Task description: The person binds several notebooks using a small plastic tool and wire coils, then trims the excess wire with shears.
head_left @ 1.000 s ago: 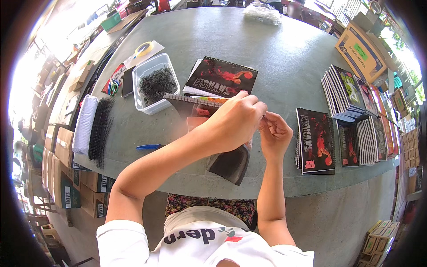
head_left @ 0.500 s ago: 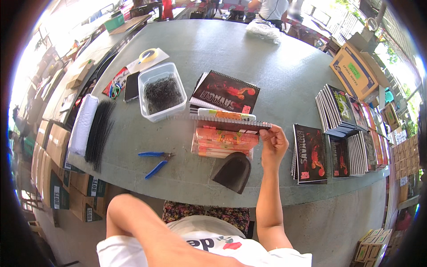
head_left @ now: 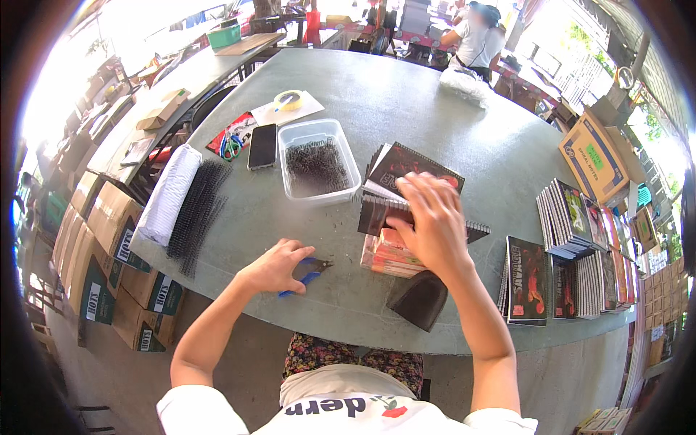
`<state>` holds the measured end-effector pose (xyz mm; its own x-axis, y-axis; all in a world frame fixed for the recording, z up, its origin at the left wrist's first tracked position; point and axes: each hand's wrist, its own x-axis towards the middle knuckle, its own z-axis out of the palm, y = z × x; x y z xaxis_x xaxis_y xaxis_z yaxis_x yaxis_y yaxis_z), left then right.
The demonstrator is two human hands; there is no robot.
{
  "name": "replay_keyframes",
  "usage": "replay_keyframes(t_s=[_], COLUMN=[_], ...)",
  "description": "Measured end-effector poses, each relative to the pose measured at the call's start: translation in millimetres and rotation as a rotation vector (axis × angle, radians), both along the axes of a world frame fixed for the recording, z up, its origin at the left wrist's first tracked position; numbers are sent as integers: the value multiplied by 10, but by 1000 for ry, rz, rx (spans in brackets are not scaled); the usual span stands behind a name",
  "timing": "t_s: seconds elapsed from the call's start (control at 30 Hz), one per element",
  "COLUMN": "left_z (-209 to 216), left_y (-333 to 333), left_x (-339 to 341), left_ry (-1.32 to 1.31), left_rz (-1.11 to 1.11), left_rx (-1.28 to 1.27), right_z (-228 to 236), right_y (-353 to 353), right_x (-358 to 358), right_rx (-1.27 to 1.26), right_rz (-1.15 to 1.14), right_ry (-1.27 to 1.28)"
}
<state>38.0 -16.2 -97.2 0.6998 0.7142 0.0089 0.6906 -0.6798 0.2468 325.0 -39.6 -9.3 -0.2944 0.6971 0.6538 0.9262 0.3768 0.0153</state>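
Observation:
My left hand [head_left: 274, 268] is at the blue-handled cutting pliers [head_left: 312, 275] on the table, its fingers curled round the handles. With thumb in front and fingers behind, my right hand [head_left: 435, 225] grips a dark spiral notebook [head_left: 377, 212]. That notebook rests on a stack of orange-pink packs [head_left: 391, 254], and my hand covers much of it. Right behind it lie more dark-covered spiral notebooks [head_left: 406, 168] in a small pile. A dark, round-ended pad [head_left: 419, 301] lies just in front of the packs.
A clear plastic tub [head_left: 319, 194] holds black wire pieces. Left of it are a phone [head_left: 262, 147], scissors [head_left: 230, 147], tape [head_left: 288, 100], black coils [head_left: 196, 217] and a white roll [head_left: 170, 196]. Notebook stacks [head_left: 525, 279] and a carton [head_left: 591, 159] stand right. Another person [head_left: 475, 43] is beyond the table.
My left hand has come forward from near my body to the pliers. My right hand has moved from the notebook's right end to nearer its middle. The view has shifted.

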Motion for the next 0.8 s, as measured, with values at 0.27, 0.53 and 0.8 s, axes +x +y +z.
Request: replay_keyframes(t_s=[0.27,0.53,0.8], left_z=[46,597,645], left_y=[94,146,278], left_x=[298,529,562], left_ry=[-528,-842,-794], left_rz=[319,348,396], left_rx=[-167,-842,-808], right_z=[166,154,142], right_y=[556,540,562], right_x=[-351,-564,-551], right_rx=[-525,-534,-483], right_rz=[95,32,32], right_ry=[343,306,297])
